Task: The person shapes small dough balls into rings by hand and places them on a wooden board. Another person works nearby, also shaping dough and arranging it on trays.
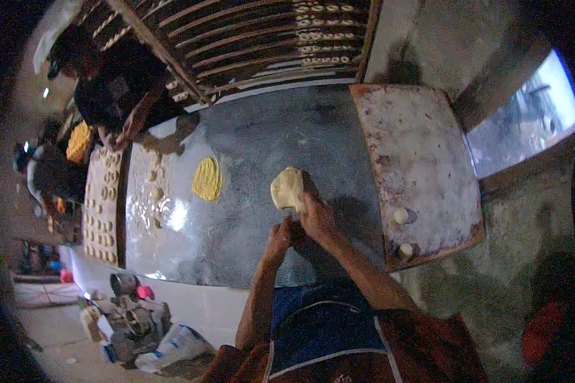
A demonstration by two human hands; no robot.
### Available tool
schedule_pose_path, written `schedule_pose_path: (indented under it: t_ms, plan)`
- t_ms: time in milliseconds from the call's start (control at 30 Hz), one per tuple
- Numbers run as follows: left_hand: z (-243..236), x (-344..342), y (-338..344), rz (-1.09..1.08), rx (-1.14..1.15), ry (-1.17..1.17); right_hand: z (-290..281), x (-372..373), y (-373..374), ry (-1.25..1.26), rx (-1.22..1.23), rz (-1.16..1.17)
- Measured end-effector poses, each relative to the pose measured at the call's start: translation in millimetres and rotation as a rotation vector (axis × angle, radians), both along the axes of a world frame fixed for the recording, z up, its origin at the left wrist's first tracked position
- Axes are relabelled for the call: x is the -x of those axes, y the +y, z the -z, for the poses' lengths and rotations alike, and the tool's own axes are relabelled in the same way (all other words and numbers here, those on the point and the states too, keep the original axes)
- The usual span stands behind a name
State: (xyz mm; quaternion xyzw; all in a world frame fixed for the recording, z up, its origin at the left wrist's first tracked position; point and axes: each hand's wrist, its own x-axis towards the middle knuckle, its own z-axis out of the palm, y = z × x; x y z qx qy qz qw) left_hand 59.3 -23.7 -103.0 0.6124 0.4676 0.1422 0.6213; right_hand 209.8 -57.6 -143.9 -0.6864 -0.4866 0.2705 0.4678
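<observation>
Gray tabletop [249,246]: dough [287,187] extends forward-left from right grip [319,221].

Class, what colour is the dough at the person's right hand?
The dough is pale cream, best seen in the head view.

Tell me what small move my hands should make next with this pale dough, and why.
I'd probably bring your left hand up to the left side of the pale dough: your right hand is at its right edge, while no hand is on its left side.
</observation>
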Motion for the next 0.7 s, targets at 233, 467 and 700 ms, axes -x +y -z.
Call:
schedule_pose_path:
  t_ms: [233, 467, 700]
  plan:
    - [9, 31, -2, 0.215, 0.2, -0.168, -62, 28, -68, -0.154, 0.098, -0.006]
    - [28, 75, 31, 0.283, 0.391, 0.038, 48, 33, -26, 0.822, 0.325, -0.241]
    - [37, -18, 25, -0.3, 0.873, -0.567, -72, 69, -27, -0.504, 0.692, -0.022]
